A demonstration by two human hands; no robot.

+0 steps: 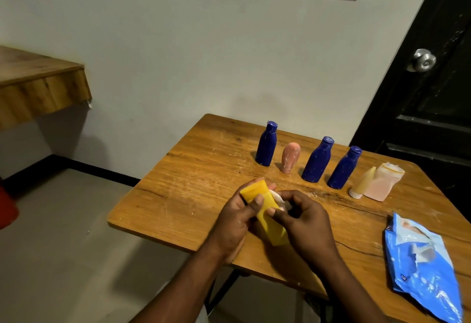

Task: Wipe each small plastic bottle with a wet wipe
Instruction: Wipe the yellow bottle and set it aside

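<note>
Over the worktop's (191,182) near edge, the yellow bottle (265,210) is held in both hands, its long axis running 11 to 5 o'clock. The left hand (234,223) grips it from 9 o'clock. The right hand (305,220), at 3 o'clock, has its fingers (290,195) pinching one white wet wipe (280,201) against the upper side, so the next stroke would likely follow that axis. Seven bottles in all: this one, then from 12 to 2 o'clock three blue bottles (318,160), one peach bottle (290,157), one cream cone-shaped bottle (362,183) and one pale pink bottle (382,185). One blue wipes pack (420,266) lies at 4 o'clock.
</note>
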